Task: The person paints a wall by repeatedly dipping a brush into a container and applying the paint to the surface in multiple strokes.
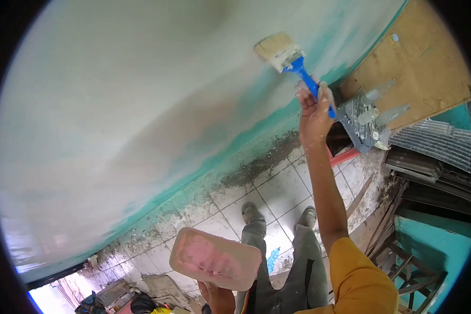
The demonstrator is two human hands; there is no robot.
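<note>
Our right hand (315,116) grips the brush (290,56), our left hand (218,299) supports the tub (178,250), finger closure hidden; light, even strokes best suit the wall (115,104).

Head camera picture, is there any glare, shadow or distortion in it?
Head view: fisheye bending, with black curved edges. Head view: glare washes out the lower left corner. Head view: a broad, soft-edged shadow crosses the wall, down and left of the brush.

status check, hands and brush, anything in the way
Right hand gripping brush, bristles by wall. Left hand holding pink-stained tray. Nothing visible between brush and wall.
</note>
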